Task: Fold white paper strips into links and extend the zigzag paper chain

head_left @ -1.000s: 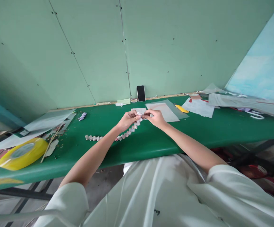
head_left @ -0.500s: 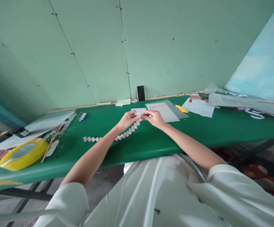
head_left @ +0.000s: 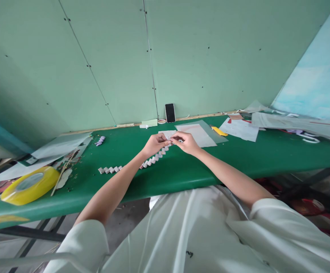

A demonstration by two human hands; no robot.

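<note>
A zigzag chain of folded paper links (head_left: 154, 158) runs over the green table from the lower left up to my hands, its middle hidden behind my left forearm. At its upper end my left hand (head_left: 155, 144) is closed, thumb and fingers pinching the chain. My right hand (head_left: 185, 142) meets it there, fingertips pinched together on a small whitish piece, probably a folded paper strip. Fingers cover most of that piece. Just behind my hands lies a small pale sheet of paper (head_left: 167, 133).
A black-screened phone (head_left: 170, 113) leans on the wall. White sheets (head_left: 200, 135) and a yellow cutter-like object (head_left: 219, 131) lie to the right. Leftward are a yellow tape roll (head_left: 31, 185), thin sticks (head_left: 62, 173) and a small purple folded piece (head_left: 100, 141).
My fingertips have drawn closer together over the whitish piece, covering more of it. The chain's left end has shifted slightly left and down.
</note>
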